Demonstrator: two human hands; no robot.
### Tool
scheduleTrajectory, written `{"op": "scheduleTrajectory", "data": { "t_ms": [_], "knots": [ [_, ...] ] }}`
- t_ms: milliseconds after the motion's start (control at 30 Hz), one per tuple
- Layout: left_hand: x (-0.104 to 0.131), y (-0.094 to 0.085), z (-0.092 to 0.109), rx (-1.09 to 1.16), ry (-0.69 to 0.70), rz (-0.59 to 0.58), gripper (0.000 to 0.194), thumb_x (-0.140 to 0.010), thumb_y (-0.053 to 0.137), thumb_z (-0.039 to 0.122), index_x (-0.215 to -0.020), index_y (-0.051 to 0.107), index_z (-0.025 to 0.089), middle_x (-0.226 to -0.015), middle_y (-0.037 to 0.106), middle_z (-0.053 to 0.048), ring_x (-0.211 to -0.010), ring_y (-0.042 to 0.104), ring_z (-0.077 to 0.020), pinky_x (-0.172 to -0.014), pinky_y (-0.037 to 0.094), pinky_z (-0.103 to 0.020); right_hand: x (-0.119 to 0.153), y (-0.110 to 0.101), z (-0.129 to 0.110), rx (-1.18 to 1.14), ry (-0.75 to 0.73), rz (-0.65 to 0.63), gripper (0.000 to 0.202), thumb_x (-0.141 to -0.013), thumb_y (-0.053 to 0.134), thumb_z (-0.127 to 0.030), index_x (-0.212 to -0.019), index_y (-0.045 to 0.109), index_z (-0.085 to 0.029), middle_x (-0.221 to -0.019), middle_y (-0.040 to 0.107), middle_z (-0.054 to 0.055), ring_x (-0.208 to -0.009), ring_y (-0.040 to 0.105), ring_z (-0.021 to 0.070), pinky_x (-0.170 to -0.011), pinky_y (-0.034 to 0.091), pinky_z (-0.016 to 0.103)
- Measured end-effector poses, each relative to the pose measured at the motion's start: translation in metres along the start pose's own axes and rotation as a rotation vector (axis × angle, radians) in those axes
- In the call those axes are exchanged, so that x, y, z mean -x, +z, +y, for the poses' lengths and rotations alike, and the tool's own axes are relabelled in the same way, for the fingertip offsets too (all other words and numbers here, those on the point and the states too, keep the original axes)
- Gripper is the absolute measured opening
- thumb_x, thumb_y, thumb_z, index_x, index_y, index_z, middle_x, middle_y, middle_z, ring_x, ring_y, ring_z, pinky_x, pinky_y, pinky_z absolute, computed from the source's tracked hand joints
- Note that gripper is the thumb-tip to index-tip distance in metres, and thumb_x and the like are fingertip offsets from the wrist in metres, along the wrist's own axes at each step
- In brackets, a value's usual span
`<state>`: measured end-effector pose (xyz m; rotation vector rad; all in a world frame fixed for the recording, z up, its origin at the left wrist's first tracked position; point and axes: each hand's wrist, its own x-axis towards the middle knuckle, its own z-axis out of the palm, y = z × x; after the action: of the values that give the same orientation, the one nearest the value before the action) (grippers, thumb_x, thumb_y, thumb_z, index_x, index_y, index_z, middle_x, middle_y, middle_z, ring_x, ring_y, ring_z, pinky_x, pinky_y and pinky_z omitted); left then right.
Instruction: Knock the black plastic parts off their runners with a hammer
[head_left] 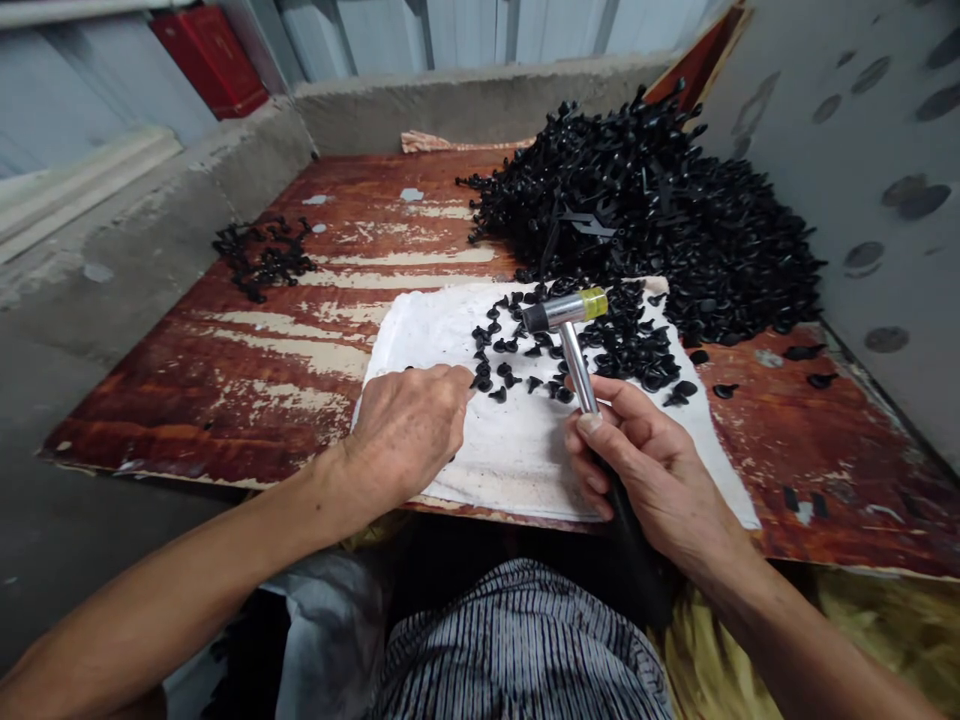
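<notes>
Striped clothing (525, 650) lay nearest, at the bottom edge between the two forearms. Past it, a hammer (576, 352) leaned leftward in the right hand (645, 450) — thumb and fingers closed around it where the bright metal shaft met the black handle. Its head, yellow at one end and dark at the other, was in front of small black pieces (645, 350) scattered over a white cloth (510, 460). Over the left part of that cloth was the left hand (412, 430), its fingers curled down near the loose pieces; whether it pinched one could not be told, since the knuckles hid the fingertips.

Under the cloth was a worn, red-brown table (169, 400) with pale streaks. Behind the cloth, toward the right, rose a big heap (652, 200) of black parts — a smaller cluster (266, 258) lay well apart at the far left. A grey ledge (465, 105) ran along the back.
</notes>
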<state>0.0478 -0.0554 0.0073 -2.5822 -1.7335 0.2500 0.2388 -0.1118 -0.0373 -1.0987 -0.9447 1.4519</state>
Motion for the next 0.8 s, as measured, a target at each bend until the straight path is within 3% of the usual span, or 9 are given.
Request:
{"op": "scheduleTrajectory", "data": {
  "t_ms": [800],
  "knots": [
    [-0.0016,-0.0018,0.0018,0.000,-0.012,-0.059,0.030,-0.099,0.040,0.023,-0.111,0.068,0.019,-0.113,0.075,-0.007,-0.097,0.071,-0.0291,-0.073,0.051,-0.036,0.0002,-0.0013,0.0018,0.027,-0.002,-0.018,0.023,-0.090,0.065,-0.035,-0.108,0.054,-0.024,-0.067,0.054,-0.008,-0.045,0.040,0.0052,-0.034,0.039,0.013]
  ]
}}
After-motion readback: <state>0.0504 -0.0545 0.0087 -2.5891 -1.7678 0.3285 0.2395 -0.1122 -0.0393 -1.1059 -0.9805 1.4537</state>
